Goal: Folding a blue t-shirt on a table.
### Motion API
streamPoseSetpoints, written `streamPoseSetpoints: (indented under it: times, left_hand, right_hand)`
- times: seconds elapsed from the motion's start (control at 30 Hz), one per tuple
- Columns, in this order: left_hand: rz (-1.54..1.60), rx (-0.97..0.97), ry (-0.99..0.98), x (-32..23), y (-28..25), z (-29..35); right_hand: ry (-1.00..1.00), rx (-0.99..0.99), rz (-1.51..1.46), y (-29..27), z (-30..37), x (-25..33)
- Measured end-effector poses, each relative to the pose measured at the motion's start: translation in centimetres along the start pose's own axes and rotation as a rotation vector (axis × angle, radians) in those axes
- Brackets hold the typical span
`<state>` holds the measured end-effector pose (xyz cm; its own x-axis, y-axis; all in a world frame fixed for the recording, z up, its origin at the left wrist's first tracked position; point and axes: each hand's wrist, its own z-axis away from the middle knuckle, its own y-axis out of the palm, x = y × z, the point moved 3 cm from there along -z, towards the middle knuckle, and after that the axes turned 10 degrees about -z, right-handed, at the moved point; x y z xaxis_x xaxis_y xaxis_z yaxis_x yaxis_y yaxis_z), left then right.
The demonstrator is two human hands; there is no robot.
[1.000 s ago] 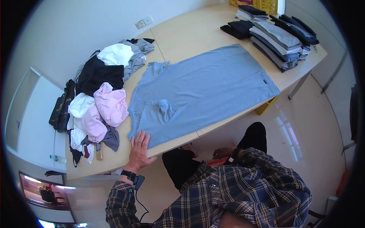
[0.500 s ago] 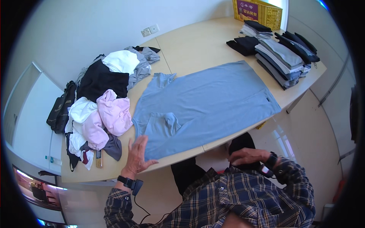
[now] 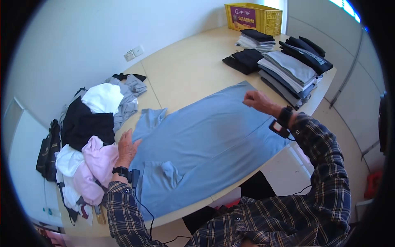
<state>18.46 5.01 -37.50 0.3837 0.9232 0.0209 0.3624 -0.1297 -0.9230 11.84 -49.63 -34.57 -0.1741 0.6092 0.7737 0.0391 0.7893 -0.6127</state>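
Observation:
A light blue short-sleeved T-shirt (image 3: 201, 136) lies spread on the table, its collar end to the left and its hem to the right. One sleeve is folded in over the body near the front; the other sticks out at the far left. My left hand (image 3: 127, 149) is over the collar end, fingers apart, beside a pink garment. Above the hem end, near its far corner, my right hand (image 3: 260, 102) has its fingers curled together. Whether they hold anything is hidden. A strap with a small device circles each wrist.
Rumpled clothes (image 3: 90, 127), white, black, grey and pink, are heaped at the left beside a black bag (image 3: 48, 150). Folded garments (image 3: 290, 68) stand in stacks at the far right, before a yellow crate (image 3: 267, 22). A brush-like wooden thing (image 3: 100, 216) lies at the near left edge.
My right hand has risen from my lap to above the shirt's hem end. My left hand has moved farther in, from the near shoulder to the collar. The view has shifted; the shirt looks unchanged.

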Motion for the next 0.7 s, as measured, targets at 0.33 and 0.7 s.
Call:
streamPoseSetpoints:
  times: [0.33, 0.7]
  left_hand:
    - [-0.086, -0.010, -0.044, 2.8, 6.8, -6.4]
    - [0.070, 0.317, -0.316, 2.4, 7.8, -10.9]
  right_hand:
    - [-0.259, -0.174, 0.598, 0.6, -9.3, -7.3]
    - [0.005, 0.133, 0.698, 0.9, -13.2, -7.0]
